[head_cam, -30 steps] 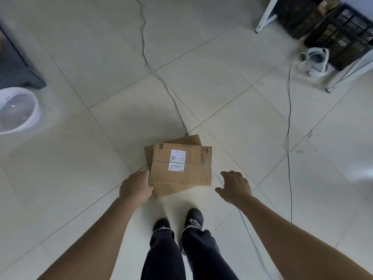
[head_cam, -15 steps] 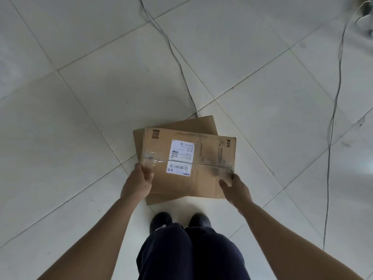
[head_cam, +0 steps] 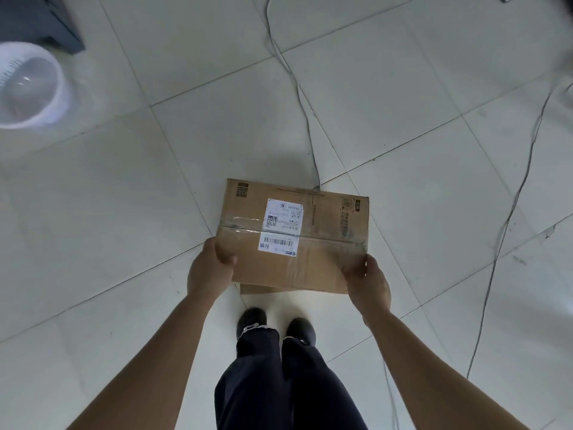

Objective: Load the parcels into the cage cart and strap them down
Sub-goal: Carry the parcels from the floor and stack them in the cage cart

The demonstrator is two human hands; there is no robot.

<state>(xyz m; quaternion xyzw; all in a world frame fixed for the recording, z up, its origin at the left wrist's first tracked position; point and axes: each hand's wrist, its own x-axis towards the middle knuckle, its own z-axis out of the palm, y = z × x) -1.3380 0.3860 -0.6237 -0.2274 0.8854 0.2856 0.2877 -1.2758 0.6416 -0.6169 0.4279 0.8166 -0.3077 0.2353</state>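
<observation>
The left hand (head_cam: 210, 270) curls round the near left corner of the cardboard parcel (head_cam: 313, 262), thumb on its top face. The right hand (head_cam: 369, 282) grips the near right corner. The parcel, labels up, covers a second parcel (head_cam: 279, 288), of which only a near strip shows, on the tiled floor (head_cam: 130, 231) just beyond the shoes (head_cam: 251, 319). A white basket (head_cam: 31, 85) stands far left.
</observation>
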